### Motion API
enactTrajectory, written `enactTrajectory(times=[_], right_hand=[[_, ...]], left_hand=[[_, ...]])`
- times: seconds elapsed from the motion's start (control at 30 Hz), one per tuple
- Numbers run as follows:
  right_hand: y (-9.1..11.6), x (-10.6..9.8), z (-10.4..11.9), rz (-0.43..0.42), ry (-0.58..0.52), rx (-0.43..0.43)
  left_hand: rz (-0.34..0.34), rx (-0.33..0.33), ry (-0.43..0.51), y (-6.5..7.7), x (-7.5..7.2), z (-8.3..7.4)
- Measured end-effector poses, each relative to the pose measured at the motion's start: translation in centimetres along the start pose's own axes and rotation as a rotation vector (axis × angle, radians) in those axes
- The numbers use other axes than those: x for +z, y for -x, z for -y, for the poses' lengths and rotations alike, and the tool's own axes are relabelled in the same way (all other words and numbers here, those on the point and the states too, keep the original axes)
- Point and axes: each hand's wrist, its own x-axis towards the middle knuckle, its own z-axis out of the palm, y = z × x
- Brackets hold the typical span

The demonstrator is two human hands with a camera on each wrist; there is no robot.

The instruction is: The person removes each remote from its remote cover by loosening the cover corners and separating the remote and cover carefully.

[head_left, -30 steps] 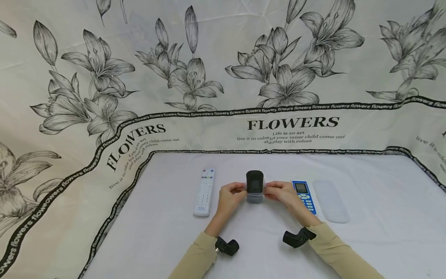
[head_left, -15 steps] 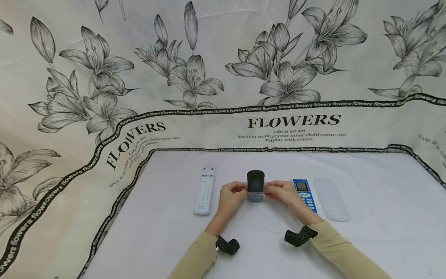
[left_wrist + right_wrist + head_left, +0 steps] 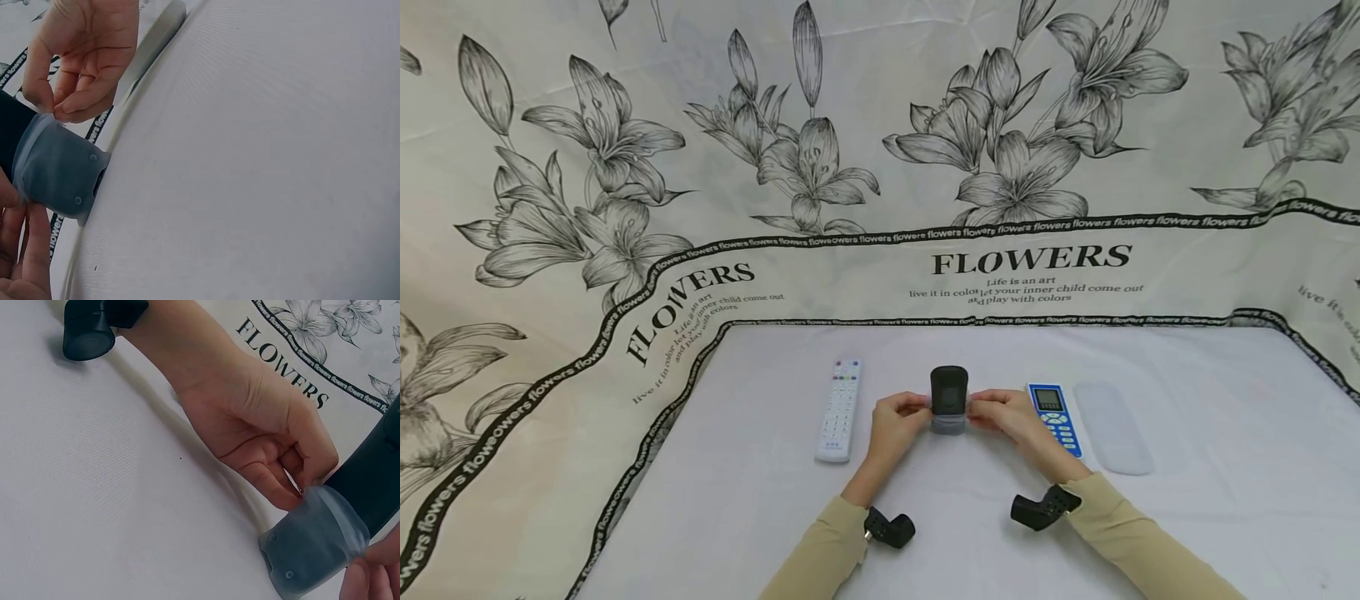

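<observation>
At the centre of the white, cloth-covered surface (image 3: 700, 508), a black, round-cornered slab-shaped device (image 3: 949, 388) stands with its lower end inside a translucent, greyish, soft sleeve (image 3: 312, 544); whether the sleeve's bottom touches the surface cannot be told. The left hand (image 3: 897, 427) pinches the sleeve's rim at 9 o'clock and the right hand (image 3: 1011, 415) pinches it at 3 o'clock, each with thumb and fingers bent together. Both wrist views show two small round bumps near the sleeve's bottom edge. Taking the device as the dial's centre: at 9 o'clock, beyond the left hand, a long white button remote (image 3: 838, 412); between 3 and 4 o'clock, partly covered by the right arm, a blue remote with a grey screen (image 3: 1060, 423); farther out, just beside it, a flat, translucent, elongated cover (image 3: 1112, 429); at 12 o'clock, a pale flower-printed fabric backdrop (image 3: 850, 287).
</observation>
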Motion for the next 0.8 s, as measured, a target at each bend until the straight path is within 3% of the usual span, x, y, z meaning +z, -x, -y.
enactTrajectory(times=[0.27, 0.43, 0.57, 0.8], right_hand=[[0.0, -0.1, -0.2, 0.001, 0.007, -0.002], [0.1, -0.5, -0.5, 0.023, -0.011, -0.023], [0.1, -0.1, -0.5, -0.025, 0.025, 0.012], [-0.2, 0.3, -0.8, -0.056, 0.038, 0.040]], left_hand=[[-0.010, 0.001, -0.004, -0.2, 0.1, 0.7], [-0.021, -0.011, -0.006, -1.1, 0.7, 3.2], [-0.026, 0.012, -0.021, -1.7, 0.8, 4.7], [-0.007, -0.026, -0.045, -1.5, 0.6, 3.8]])
